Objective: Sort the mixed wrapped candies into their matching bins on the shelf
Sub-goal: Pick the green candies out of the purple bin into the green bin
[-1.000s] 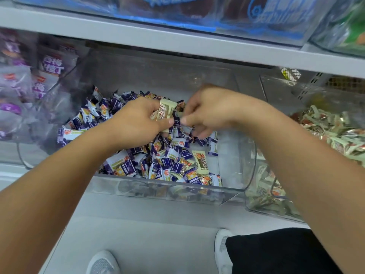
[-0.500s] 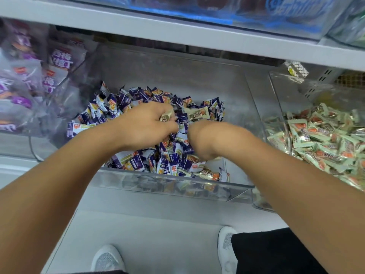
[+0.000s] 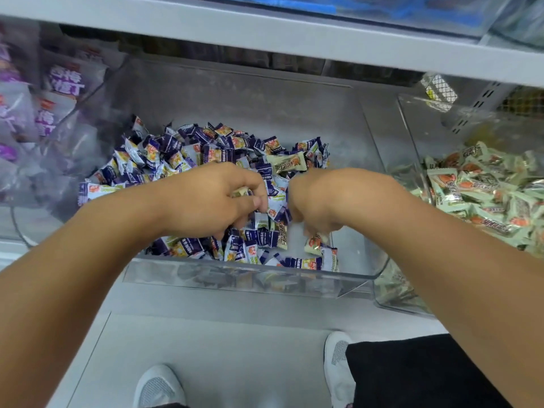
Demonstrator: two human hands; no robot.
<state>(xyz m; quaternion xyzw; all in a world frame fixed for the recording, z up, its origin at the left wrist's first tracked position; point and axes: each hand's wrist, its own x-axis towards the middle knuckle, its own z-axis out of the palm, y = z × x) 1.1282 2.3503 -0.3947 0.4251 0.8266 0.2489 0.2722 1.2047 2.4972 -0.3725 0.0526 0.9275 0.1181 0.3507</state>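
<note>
Both hands are inside the clear middle bin (image 3: 235,278) on the shelf (image 3: 265,33), over a heap of purple-wrapped candies (image 3: 188,148) that fills the bin from its back wall to its front lip, thinner toward the front right corner. Left hand (image 3: 212,201): fingers curled, thumb and forefinger pinching a pale green candy (image 3: 240,192), only an edge of it visible between the fingers. Right hand (image 3: 318,201): knuckles up, fingers curled downward into the heap near the bin's front right; fingertips touch a pale green wrapper (image 3: 313,242), but whether they actually grip it cannot be told. One more pale green candy, stray (image 3: 287,163), lies on top of the purple heap toward the back, just beyond the two hands. Right-hand bin (image 3: 412,307), adjoining the middle bin's right wall, holds a pile of pale green candies (image 3: 482,195). Left-hand bin (image 3: 17,219) holds purple-printed packets (image 3: 63,81), blurred. Below the shelf edge: two white shoes (image 3: 159,387) on a grey floor.
</note>
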